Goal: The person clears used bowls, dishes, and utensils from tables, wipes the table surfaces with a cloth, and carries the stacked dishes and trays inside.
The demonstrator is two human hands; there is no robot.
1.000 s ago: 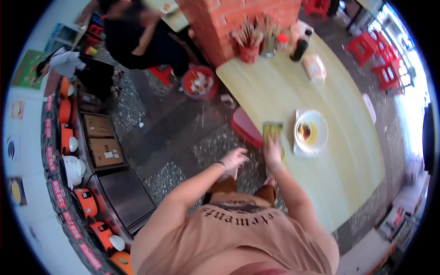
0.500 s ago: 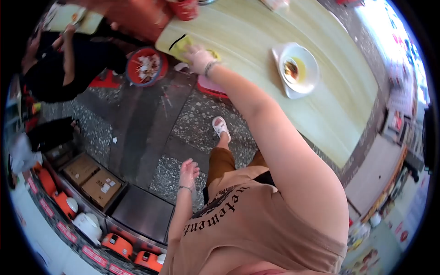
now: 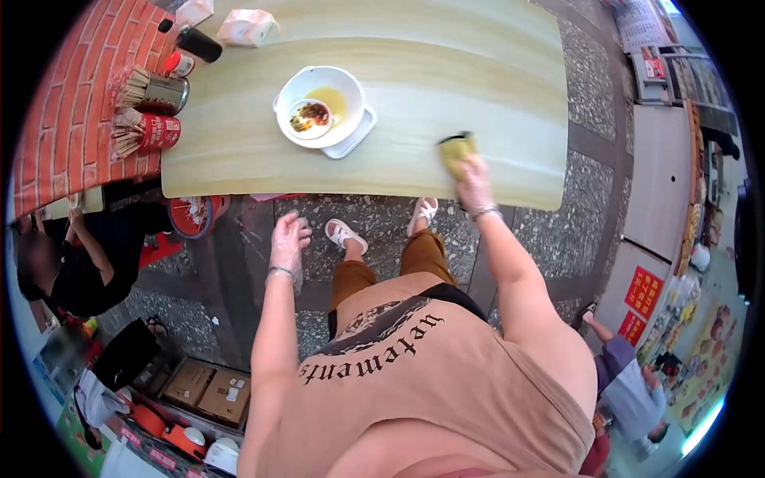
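On the pale green table (image 3: 414,72), near its front edge at the right, my right hand (image 3: 475,187) in a clear glove presses a yellow-green cloth (image 3: 457,151) with a dark edge against the top. My left hand (image 3: 290,240), also gloved, hangs over the floor in front of the table, fingers loosely curled and apart, holding nothing. A white bowl (image 3: 355,88) with yellow liquid and a small dish of sauce inside stands left of the cloth, partly over a white tray (image 3: 356,137).
Chopstick holders (image 3: 162,133), a dark bottle (image 3: 199,43) and a tissue pack (image 3: 246,28) stand at the table's left end beside a brick pillar (image 3: 64,103). A red bin (image 3: 191,217) is below. One person (image 3: 84,259) sits at left; another (image 3: 633,394) is at lower right.
The view has turned. My right hand has carried the cloth from the table's pillar end, past the bowl, towards the opposite end. My left hand still hangs free of the table.
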